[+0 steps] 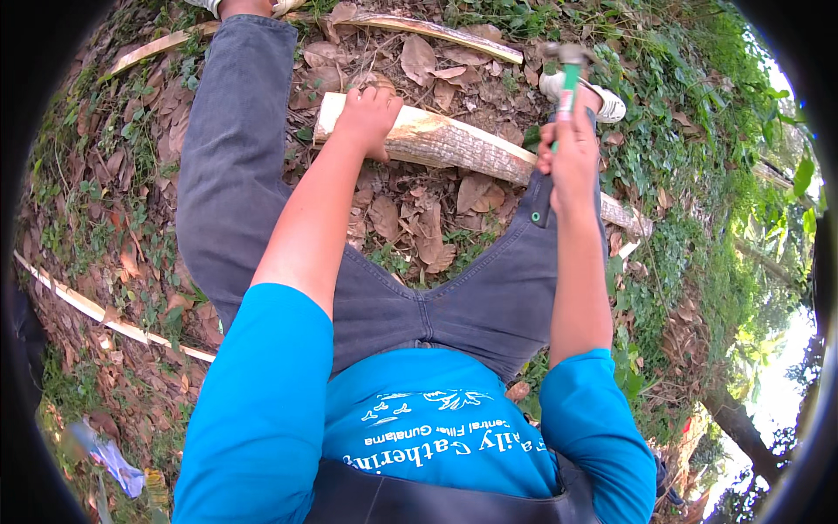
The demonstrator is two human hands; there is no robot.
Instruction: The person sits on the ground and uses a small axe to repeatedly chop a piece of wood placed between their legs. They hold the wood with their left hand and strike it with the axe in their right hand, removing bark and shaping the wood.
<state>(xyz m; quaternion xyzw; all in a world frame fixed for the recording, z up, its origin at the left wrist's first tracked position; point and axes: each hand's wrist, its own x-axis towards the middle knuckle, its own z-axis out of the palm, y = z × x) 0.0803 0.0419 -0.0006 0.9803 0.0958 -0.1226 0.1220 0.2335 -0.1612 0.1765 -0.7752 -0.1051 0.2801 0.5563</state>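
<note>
My left hand [370, 118] grips the left end of a thick wooden plank [454, 144] with rough bark along its near side. The plank lies between my legs and passes behind my right forearm, its far right end showing beyond my right leg. In my right hand [572, 157] is a hammer [569, 79] with a green handle, its fingers wrapped round the grip. The hammer's metal head, slightly blurred, is raised near my white shoe [608, 103], to the right of the plank.
Thin wooden strips lie on the leafy ground: one strip [428, 31] beyond the plank, another strip [113, 319] at the left. Dry leaves [419, 227] and green plants [672, 113] cover the ground. A crumpled pale wrapper [118, 467] is at the lower left. My legs [236, 131] spread to both sides.
</note>
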